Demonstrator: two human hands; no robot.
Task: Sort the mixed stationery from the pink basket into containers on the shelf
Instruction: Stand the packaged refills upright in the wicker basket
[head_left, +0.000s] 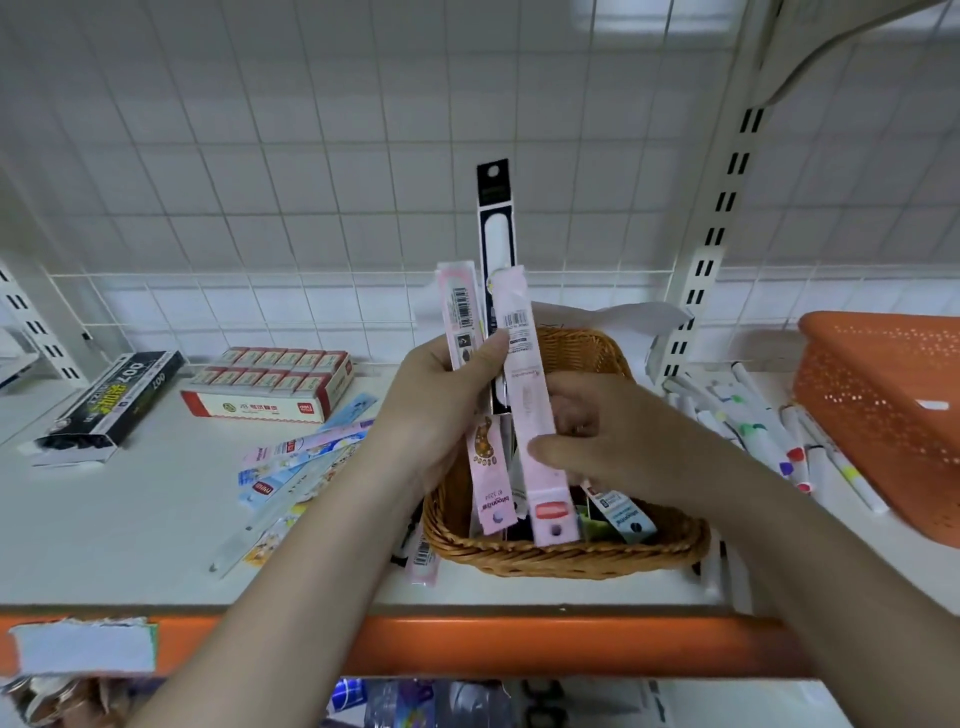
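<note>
Centrally held: a fan of long slim packs. Left hand (441, 410) clasps the bundle, thumb pressed across a pink barcoded pack (460, 317) and a tall black pack (496, 223) that stands behind it, pointing to 12 o'clock. Right hand (608, 441) pinches a second pink pack (524, 395) at mid-length, thumb on its front, fingers curled behind; this pack reaches from the bundle down toward 6 o'clock.

Beneath both hands: brown wicker basket (571, 551), with more packs lying in it; contents partly hidden by the hands. No pink basket is visible.

At 9 o'clock on the white shelf (130, 519): loose flat rulers and slim packs (301, 462); beyond them, toward 10 o'clock, a red-and-white box of erasers (270, 384) and a black carton (114, 400). At 3 o'clock: scattered white markers (753, 431), then an orange perforated basket (893, 405).

Handling note, by judgement: the step appears to be separating one pack from the bundle. Draw it lengthwise, keep the left thumb firm so the others do not slide, then lay it with like items.
</note>
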